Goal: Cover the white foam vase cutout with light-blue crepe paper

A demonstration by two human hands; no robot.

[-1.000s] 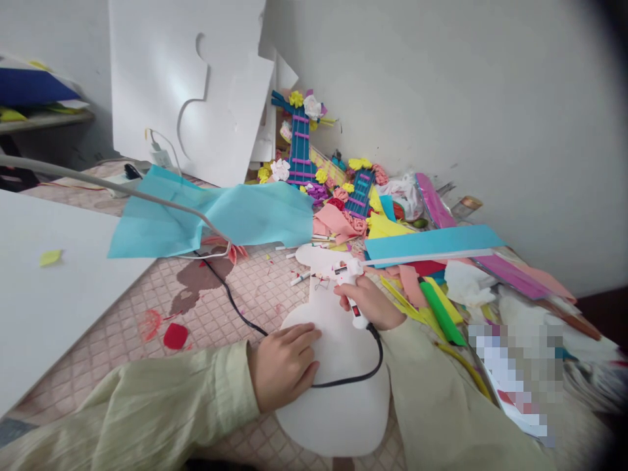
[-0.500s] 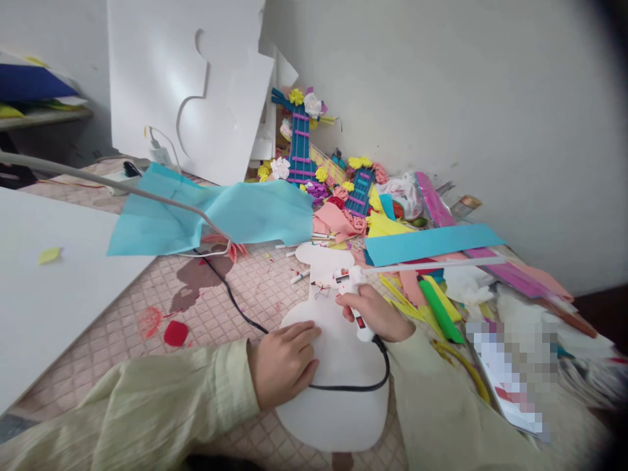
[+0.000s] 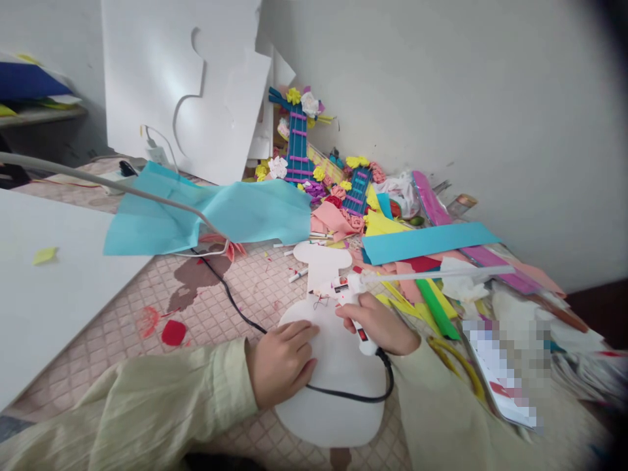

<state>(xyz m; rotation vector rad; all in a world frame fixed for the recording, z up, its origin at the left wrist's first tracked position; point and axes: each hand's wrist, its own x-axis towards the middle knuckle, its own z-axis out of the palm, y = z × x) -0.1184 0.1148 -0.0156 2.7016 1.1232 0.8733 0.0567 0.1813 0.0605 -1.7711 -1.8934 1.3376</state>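
A white guitar-shaped board (image 3: 338,415) lies flat before me on the quilted tablecloth. My left hand (image 3: 284,360) rests on its left side, palm down with the fingers stretched out. In my right hand (image 3: 383,324) is a white hot glue gun (image 3: 349,296), its nozzle pointing left over the board's neck. A long translucent glue stick (image 3: 436,273) sticks out of the gun's back to the right. The black power cord (image 3: 348,395) loops from the handle across the board and passes under my left hand. Thin dark lines mark the board near the nozzle.
Blue crepe paper (image 3: 265,209) lies behind, with a bent lamp arm (image 3: 161,203) over it. Blue paper guitars (image 3: 297,144) with paper flowers lean at the back. A blue strip (image 3: 432,243), green roll (image 3: 439,307), yellow-handled scissors (image 3: 461,366) and phone (image 3: 503,379) lie right. White foam board (image 3: 59,288) covers the left.
My right hand has shifted slightly right and down with the glue gun. The glue stick's far end now points further right. My left hand stays on the board.
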